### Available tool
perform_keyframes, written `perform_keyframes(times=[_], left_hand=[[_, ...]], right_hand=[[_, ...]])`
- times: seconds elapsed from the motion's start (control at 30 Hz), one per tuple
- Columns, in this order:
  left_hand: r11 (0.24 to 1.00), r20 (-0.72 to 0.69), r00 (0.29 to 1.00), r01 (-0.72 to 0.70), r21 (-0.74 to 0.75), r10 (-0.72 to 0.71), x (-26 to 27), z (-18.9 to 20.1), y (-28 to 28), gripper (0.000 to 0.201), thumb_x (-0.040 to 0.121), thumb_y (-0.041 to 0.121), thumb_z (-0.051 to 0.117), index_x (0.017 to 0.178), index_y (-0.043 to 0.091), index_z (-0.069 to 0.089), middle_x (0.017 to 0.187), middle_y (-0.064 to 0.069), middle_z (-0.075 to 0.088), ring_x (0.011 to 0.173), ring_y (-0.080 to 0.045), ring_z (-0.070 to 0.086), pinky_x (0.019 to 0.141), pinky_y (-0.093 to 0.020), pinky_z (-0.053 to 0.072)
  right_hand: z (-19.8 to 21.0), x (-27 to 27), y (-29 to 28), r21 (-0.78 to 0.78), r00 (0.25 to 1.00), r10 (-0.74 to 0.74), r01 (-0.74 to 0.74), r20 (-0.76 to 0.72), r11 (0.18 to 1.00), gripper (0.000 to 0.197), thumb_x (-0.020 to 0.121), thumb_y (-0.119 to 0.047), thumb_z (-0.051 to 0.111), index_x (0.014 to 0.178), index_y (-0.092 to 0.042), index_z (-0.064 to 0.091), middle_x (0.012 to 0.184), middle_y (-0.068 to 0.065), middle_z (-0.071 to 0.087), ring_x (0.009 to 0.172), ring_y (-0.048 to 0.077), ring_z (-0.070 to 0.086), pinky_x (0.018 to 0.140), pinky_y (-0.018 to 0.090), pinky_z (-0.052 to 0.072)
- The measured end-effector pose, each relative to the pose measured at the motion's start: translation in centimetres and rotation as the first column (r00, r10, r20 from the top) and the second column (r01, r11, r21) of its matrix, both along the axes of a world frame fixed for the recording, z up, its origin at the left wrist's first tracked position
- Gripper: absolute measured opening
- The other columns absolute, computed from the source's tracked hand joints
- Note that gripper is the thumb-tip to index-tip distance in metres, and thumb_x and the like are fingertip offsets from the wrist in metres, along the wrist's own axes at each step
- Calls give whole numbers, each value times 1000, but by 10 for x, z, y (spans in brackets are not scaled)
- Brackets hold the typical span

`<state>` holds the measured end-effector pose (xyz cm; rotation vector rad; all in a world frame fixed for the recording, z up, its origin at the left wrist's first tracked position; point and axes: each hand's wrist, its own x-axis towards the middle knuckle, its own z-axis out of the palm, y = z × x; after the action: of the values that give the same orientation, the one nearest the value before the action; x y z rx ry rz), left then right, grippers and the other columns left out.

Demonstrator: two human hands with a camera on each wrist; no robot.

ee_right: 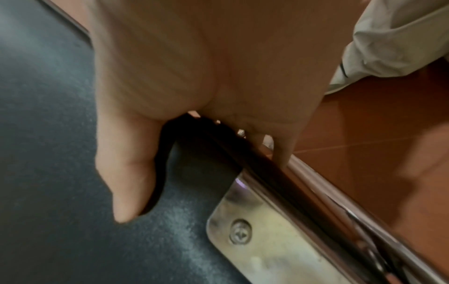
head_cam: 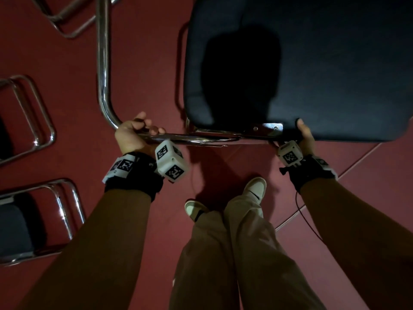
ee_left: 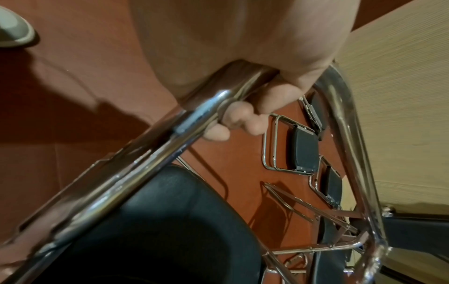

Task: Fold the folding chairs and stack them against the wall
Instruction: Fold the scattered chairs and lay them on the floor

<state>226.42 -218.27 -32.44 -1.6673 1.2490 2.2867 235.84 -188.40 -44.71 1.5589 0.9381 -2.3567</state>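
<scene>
The chair [head_cam: 290, 68] in hand lay directly ahead of the person, at twelve o'clock from both hands, its dark seat face-up to the head camera and its chrome crossbar [head_cam: 201, 138] running from nine to three o'clock between them.

The left hand [head_cam: 134, 133] was curled round that bar near the bend where the tube [head_cam: 103, 63] turns away toward twelve o'clock; the left wrist view confirmed fingers [ee_left: 243, 119] wrapped beneath the tube.

The right hand [head_cam: 306, 136] gripped the near edge of the seat beside the metal bracket [head_cam: 266, 127], thumb on top of the padding and fingers [ee_right: 284, 151] tucked under against the bar. The right hand sat nearer the seat, the left nearer the frame.

In my judgement, the fold turns on closing seat and frame together.

Other chairs [head_cam: 26, 220] stood on the red floor [head_cam: 143, 63] at nine o'clock, well apart.
</scene>
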Motion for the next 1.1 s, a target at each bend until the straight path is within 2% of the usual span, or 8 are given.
perform_keyframes(times=[0.07,0.27,0.4,0.67,0.73,0.87,0.97,1.1], left_hand=[[1000,11,1000,-3,-2,3,1,1,1,22,74,5,40,89,10,55,63,0,45,45,-16,35,57,-26,39],[1000,15,1000,-27,-12,27,0,0,3,21,77,5,39,89,9,56,62,0,44,45,-15,34,57,-26,39],[999,14,999,-34,-22,34,-1,-8,0,24,79,6,37,90,8,59,60,1,43,45,-15,34,56,-26,38],[999,-12,1000,26,-22,-26,-15,2,-8,24,77,2,36,88,9,55,57,-1,40,43,-16,31,54,-26,39],[999,-42,998,43,-22,-44,-22,7,-10,23,67,2,39,85,9,52,58,-1,38,44,-17,31,55,-26,38],[997,-99,992,72,-38,-75,-27,20,-11,21,78,1,36,87,7,54,56,-3,39,44,-17,33,53,-27,39],[992,-126,985,107,-60,-114,-29,32,-8,28,79,0,35,93,6,58,55,-3,42,45,-17,34,53,-28,42],[988,-147,979,134,-77,-144,-40,54,1,31,80,-2,35,95,6,62,58,-4,45,43,-16,36,52,-27,44]], right_hand=[[0,1,2,2,1000,3,-3,2,1000,42,96,-43,51,71,-25,80,84,-7,73,85,16,67,108,41,40],[-7,1,8,16,999,32,-32,5,999,36,95,-46,55,79,-24,79,84,-5,74,78,15,69,96,37,47],[-18,5,11,66,997,63,-65,34,996,37,71,-57,76,86,-24,82,95,1,74,82,19,67,92,37,49],[5,-1,-1,-62,988,-20,30,154,998,58,79,-49,76,122,-12,65,91,5,73,60,16,70,51,26,55],[9,-3,-6,-81,989,-9,21,150,997,71,75,-52,78,131,-11,62,103,6,73,64,18,72,52,28,56],[31,-9,-11,-117,989,-34,51,143,992,49,87,-50,68,121,-14,61,73,1,72,47,14,65,43,21,50],[43,-17,-17,-66,986,-42,53,159,996,65,80,-46,75,131,-10,60,97,2,72,57,14,69,50,23,55],[67,-29,-21,45,987,-34,27,158,999,70,77,-48,75,133,-11,58,66,-1,72,56,13,68,51,25,55]])
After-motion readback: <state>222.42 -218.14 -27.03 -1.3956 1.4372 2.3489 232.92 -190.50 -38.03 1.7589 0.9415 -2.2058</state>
